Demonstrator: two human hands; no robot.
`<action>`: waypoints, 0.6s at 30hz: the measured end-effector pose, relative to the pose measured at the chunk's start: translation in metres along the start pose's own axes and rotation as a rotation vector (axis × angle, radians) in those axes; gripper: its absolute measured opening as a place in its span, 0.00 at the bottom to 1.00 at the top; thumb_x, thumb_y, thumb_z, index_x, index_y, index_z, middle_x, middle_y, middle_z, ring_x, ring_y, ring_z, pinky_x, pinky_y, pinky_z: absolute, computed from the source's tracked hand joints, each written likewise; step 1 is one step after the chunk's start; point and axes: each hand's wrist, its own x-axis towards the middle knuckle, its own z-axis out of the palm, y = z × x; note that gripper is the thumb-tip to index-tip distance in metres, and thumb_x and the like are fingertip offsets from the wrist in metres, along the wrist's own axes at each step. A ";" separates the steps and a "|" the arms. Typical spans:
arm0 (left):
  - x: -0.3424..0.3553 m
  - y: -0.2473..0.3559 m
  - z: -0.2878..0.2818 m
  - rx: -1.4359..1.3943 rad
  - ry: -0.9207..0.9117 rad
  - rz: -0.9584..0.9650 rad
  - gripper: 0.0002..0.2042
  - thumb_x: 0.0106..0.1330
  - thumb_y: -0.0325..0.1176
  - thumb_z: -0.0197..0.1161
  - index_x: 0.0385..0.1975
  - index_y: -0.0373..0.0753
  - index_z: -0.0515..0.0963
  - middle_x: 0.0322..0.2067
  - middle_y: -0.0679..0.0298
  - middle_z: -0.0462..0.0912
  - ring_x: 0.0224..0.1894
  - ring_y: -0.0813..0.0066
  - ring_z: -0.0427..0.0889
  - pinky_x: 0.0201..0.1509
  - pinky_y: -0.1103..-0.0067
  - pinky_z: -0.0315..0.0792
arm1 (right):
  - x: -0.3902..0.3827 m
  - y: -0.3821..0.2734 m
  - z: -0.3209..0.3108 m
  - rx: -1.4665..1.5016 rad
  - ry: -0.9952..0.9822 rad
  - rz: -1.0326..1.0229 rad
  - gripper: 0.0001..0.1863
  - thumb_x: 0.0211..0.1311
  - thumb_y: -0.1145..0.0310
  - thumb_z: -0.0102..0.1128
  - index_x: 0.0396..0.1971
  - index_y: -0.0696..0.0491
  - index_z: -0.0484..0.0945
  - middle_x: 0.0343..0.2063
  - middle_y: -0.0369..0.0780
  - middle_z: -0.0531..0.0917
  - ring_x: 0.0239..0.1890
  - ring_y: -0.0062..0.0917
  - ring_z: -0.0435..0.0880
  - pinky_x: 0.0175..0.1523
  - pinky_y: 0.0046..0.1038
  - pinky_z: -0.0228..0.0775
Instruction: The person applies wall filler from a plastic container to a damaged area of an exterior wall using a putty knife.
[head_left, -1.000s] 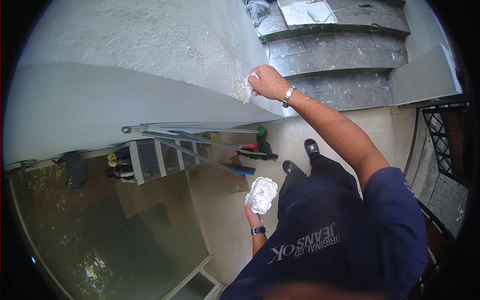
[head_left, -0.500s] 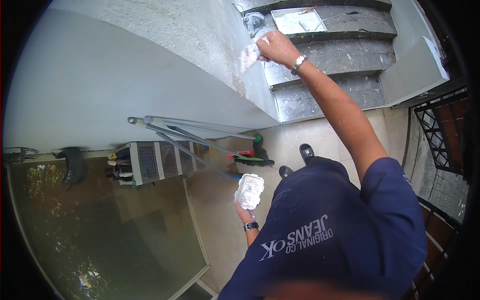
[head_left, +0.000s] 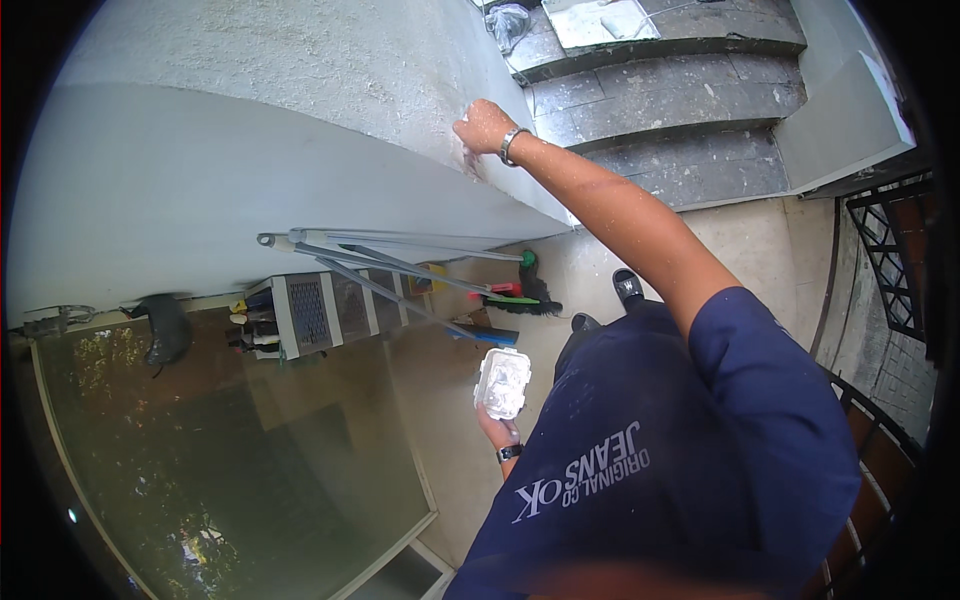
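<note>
My left hand (head_left: 497,428) supports a small white plastic tub (head_left: 484,378) from below and its near end. White paste (head_left: 508,380) lies in the tub. Stretched far forward, my right hand (head_left: 485,128) is closed over a whitish crumpled rag (head_left: 472,163) against the edge of the rough-textured wall (head_left: 330,75). Most of the rag is hidden behind the fingers. White specks dot my right forearm.
Grey steps (head_left: 680,105) rise at the upper right, bearing a white paint tray (head_left: 600,22) and a clear plastic bag (head_left: 508,25). Grey poles (head_left: 400,262), a black-bristled broom (head_left: 535,290) and a shoe rack (head_left: 320,315) stand along the wall. A metal gate (head_left: 885,265) is at right.
My right hand has moved left and down with the rag, from above the steps' side onto the wall edge. My left hand still holds the tub.
</note>
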 end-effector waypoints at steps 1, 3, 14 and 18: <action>0.002 -0.002 0.004 -0.001 -0.021 0.009 0.25 0.70 0.47 0.42 0.62 0.39 0.63 0.54 0.58 0.76 0.50 0.62 0.81 0.37 0.62 0.82 | 0.009 0.005 -0.002 0.000 0.011 0.004 0.18 0.49 0.63 0.52 0.20 0.65 0.81 0.26 0.60 0.80 0.33 0.51 0.82 0.43 0.41 0.75; 0.007 -0.005 0.009 0.011 -0.048 0.016 0.25 0.70 0.47 0.42 0.62 0.39 0.63 0.54 0.58 0.76 0.50 0.61 0.81 0.37 0.62 0.82 | 0.025 0.009 -0.005 -0.531 0.104 -0.453 0.18 0.51 0.63 0.49 0.17 0.63 0.79 0.20 0.55 0.80 0.26 0.48 0.81 0.38 0.40 0.75; 0.020 0.022 0.047 0.054 -0.083 0.037 0.25 0.72 0.47 0.39 0.62 0.37 0.61 0.54 0.56 0.75 0.48 0.60 0.82 0.34 0.63 0.83 | -0.042 0.001 -0.099 -0.148 0.323 -0.242 0.18 0.54 0.62 0.49 0.18 0.62 0.79 0.22 0.56 0.80 0.28 0.49 0.81 0.40 0.40 0.75; 0.014 0.022 0.048 0.056 -0.046 0.056 0.25 0.72 0.47 0.39 0.62 0.37 0.61 0.54 0.56 0.75 0.49 0.60 0.81 0.34 0.63 0.83 | -0.071 0.030 -0.032 -0.029 0.321 -0.255 0.17 0.55 0.63 0.49 0.20 0.62 0.78 0.21 0.56 0.80 0.28 0.50 0.81 0.38 0.43 0.74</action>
